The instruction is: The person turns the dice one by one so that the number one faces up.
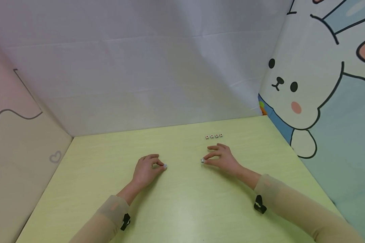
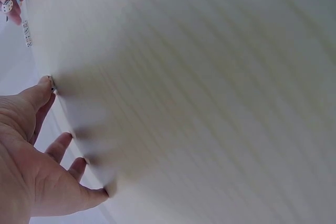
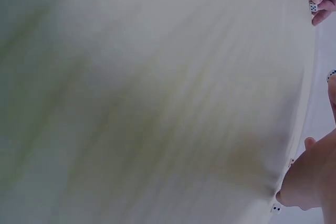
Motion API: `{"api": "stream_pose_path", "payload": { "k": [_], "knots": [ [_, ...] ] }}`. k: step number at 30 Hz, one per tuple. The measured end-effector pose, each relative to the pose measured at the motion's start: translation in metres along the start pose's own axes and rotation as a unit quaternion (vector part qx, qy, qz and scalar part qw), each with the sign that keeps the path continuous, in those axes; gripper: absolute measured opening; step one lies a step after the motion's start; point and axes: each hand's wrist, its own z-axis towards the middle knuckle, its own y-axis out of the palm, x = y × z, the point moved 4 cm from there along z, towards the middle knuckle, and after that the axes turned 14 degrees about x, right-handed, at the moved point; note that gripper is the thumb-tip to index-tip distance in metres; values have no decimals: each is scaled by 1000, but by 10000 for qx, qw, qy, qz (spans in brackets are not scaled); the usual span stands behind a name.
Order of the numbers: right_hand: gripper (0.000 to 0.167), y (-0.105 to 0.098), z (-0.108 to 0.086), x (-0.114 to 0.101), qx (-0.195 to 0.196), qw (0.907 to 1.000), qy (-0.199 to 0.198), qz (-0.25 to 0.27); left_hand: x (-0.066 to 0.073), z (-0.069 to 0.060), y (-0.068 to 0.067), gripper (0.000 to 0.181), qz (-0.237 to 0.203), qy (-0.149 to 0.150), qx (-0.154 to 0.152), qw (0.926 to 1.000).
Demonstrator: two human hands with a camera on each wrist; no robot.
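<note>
In the head view my left hand (image 1: 146,170) pinches a small white die (image 1: 165,166) between thumb and forefinger, low over the table. Its other fingertips touch the tabletop in the left wrist view. My right hand (image 1: 223,160) pinches another white die (image 1: 202,160) between thumb and index finger, the other fingers spread. In the right wrist view this die (image 3: 331,75) shows at the right edge, partly hidden by the thumb. Beyond the right hand, several white dice (image 1: 212,136) stand in a spaced row on the table.
The pale yellow table (image 1: 176,209) reaches back to a plain white cloth wall (image 1: 140,84). On the right hangs a cloth printed with a cartoon rabbit (image 1: 310,84). A pinkish cloth wall (image 1: 15,152) borders the left side.
</note>
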Motion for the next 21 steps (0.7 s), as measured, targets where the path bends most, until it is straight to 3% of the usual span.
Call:
{"api": "stream_pose_path", "payload": {
  "k": [21],
  "knots": [
    [8,8,-3,7,82,9995,-161,-245,2,0,-1,12,11,46,-4,10000]
  ]
}}
